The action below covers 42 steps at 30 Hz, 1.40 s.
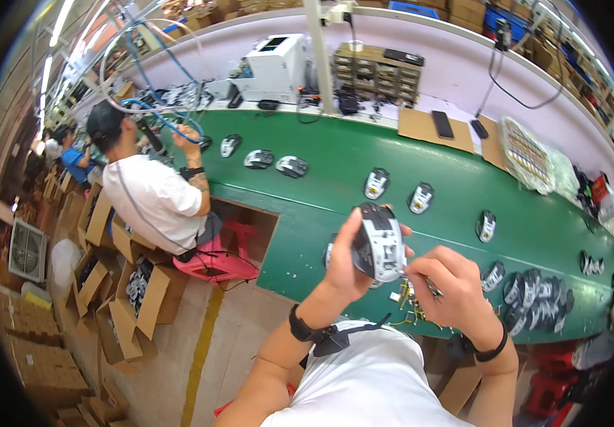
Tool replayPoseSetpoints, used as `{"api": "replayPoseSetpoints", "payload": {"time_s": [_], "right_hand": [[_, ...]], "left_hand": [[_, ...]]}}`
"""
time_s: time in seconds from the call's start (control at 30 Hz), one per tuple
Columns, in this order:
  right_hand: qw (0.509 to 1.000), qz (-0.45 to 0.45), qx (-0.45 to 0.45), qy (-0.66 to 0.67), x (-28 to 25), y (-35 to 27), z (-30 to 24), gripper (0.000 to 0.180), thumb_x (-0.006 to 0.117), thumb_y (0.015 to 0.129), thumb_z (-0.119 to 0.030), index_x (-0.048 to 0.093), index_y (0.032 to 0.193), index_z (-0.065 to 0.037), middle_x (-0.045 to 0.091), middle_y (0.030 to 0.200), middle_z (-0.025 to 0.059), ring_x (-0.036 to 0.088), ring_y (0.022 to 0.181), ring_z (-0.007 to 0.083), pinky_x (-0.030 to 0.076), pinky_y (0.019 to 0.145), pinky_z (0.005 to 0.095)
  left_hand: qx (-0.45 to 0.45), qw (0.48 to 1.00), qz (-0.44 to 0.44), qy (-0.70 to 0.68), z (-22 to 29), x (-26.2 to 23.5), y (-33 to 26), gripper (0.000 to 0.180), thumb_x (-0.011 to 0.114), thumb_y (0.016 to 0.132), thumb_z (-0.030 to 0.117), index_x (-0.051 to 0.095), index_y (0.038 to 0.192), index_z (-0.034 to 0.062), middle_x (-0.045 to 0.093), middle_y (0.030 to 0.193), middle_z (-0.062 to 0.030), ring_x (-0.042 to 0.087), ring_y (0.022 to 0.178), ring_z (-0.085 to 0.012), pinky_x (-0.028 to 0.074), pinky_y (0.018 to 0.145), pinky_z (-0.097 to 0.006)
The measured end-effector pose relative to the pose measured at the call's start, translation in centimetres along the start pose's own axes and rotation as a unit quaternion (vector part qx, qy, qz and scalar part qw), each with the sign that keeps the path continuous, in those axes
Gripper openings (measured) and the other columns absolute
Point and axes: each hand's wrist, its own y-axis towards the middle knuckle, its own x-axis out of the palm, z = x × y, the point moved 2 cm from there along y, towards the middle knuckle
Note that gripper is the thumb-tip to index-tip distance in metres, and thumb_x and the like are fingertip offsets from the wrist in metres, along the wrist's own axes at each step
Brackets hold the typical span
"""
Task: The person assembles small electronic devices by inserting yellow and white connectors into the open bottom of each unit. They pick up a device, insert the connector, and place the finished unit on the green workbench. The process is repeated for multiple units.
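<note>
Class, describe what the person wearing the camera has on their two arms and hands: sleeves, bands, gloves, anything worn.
Both forearms are bare and come in from the lower edge; no gloves on the left hand or the right hand. Each wrist carries a black wrist band: the left wrist band has a dark strap or tab trailing from it, the right wrist band is slimmer. The person wears a white short-sleeved shirt.
</note>
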Motion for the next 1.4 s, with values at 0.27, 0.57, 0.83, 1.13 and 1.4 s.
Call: {"api": "replayPoseSetpoints", "payload": {"time_s": [0.27,0.57,0.83,1.13,1.4], "right_hand": [[0.995,0.008,-0.077,-0.059,-0.7,0.8,0.1,0.024,0.072,0.068,-0.002,0.063,0.090,-0.006,0.054,0.081,0.0039,0.056,0.067,0.0189,0.046,0.051,0.0310],[0.992,-0.051,-0.075,-0.094,-0.4,0.8,-0.5,0.021,0.065,0.065,-0.006,0.060,0.084,-0.004,0.051,0.081,0.0038,0.054,0.071,0.0187,0.047,0.053,0.0300],[0.972,-0.147,-0.152,-0.105,-1.1,1.8,0.1,0.015,0.064,0.066,-0.009,0.056,0.078,-0.004,0.049,0.082,0.0055,0.052,0.076,0.0207,0.050,0.060,0.0309],[0.967,-0.168,-0.172,-0.086,-0.6,2.3,0.9,0.014,0.066,0.068,-0.012,0.057,0.076,-0.005,0.050,0.083,0.0046,0.052,0.076,0.0189,0.050,0.059,0.0306],[0.970,-0.134,-0.169,-0.114,0.2,1.9,0.4,0.015,0.065,0.066,-0.011,0.058,0.076,-0.003,0.052,0.082,0.0048,0.054,0.077,0.0192,0.051,0.059,0.0308]], "left_hand": [[0.017,1.000,-0.004,0.014,0.0,1.1,-0.2,0.062,0.031,0.099,0.053,0.051,0.132,0.0041,0.063,0.113,-0.0239,0.066,0.097,-0.0329,0.055,0.084,-0.042],[0.059,0.994,0.036,0.085,-0.4,1.7,-0.3,0.056,0.032,0.101,0.047,0.053,0.128,0.0035,0.065,0.110,-0.0245,0.065,0.100,-0.0297,0.053,0.087,-0.040],[0.051,0.989,0.058,0.127,-0.6,2.0,-0.5,0.048,0.038,0.101,0.046,0.049,0.127,0.0070,0.065,0.110,-0.0170,0.066,0.097,-0.0216,0.054,0.083,-0.035],[0.026,0.992,0.087,0.089,-0.9,1.1,-0.5,0.046,0.041,0.101,0.045,0.054,0.121,0.0070,0.066,0.107,-0.0147,0.066,0.095,-0.0210,0.054,0.082,-0.035],[0.048,0.989,0.101,0.095,-0.9,0.6,-0.2,0.045,0.041,0.101,0.047,0.054,0.118,0.0079,0.067,0.106,-0.0169,0.067,0.093,-0.0225,0.054,0.082,-0.035]]}}
